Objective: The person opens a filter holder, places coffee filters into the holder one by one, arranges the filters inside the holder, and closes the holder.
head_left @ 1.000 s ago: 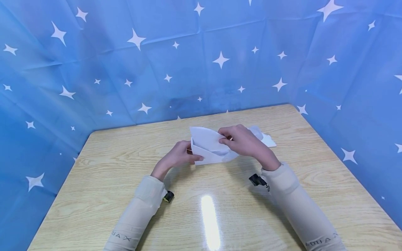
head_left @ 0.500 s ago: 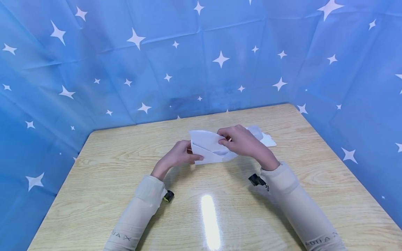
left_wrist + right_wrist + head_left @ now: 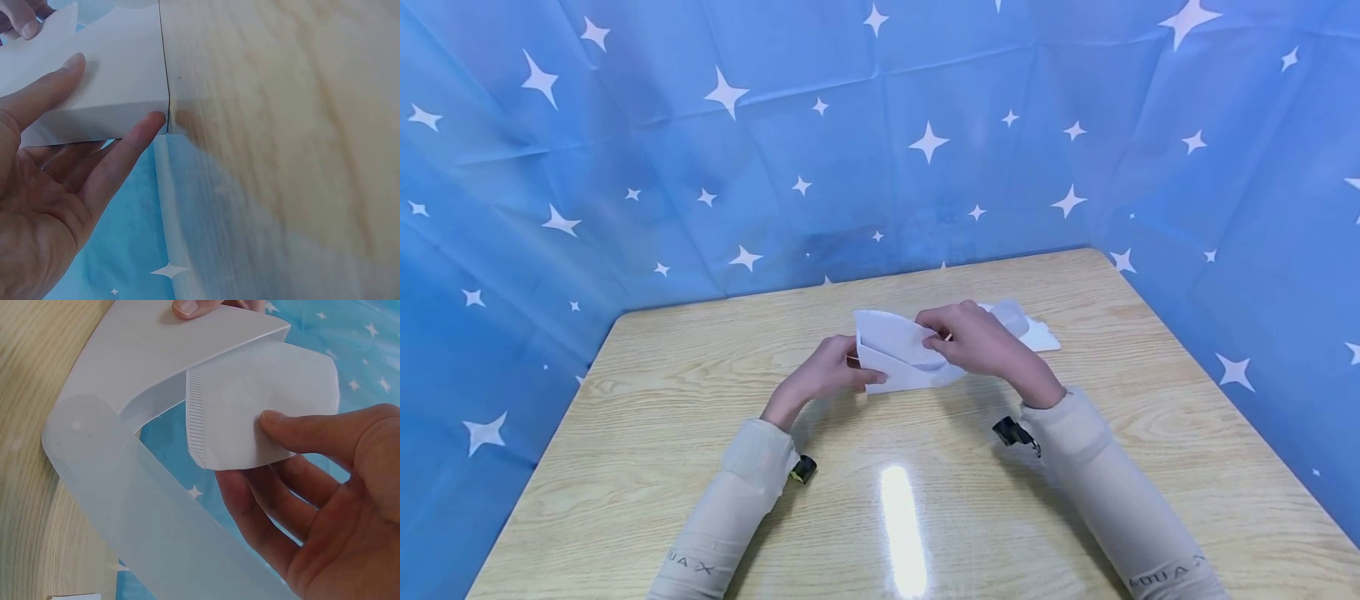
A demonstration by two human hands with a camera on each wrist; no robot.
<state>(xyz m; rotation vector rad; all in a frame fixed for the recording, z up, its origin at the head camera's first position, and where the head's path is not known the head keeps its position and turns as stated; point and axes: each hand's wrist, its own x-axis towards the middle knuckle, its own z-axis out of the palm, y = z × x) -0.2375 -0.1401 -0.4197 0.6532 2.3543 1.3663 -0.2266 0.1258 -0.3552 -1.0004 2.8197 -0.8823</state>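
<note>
My left hand (image 3: 829,367) grips one end of a white box (image 3: 119,69), thumb on top and fingers underneath. In the right wrist view the box (image 3: 162,350) has an open end. My right hand (image 3: 976,337) pinches a flat white piece (image 3: 250,406) with a crimped, ribbed edge, thumb on its face and fingers behind. This piece lies partly inside the box's opening. From the box's near corner runs a translucent strip (image 3: 181,519) with a rounded end, passing below the right hand. Both hands are above the table, close together.
A white item (image 3: 1040,336) lies on the wooden table (image 3: 700,367) beyond the right hand. A blue curtain with white stars (image 3: 820,167) stands along the back and sides. Small black cameras (image 3: 1011,431) hang at the wrists.
The upright white part at the top of the box has come down slightly. My right hand has shifted a little to the left, while the left hand stays in place.
</note>
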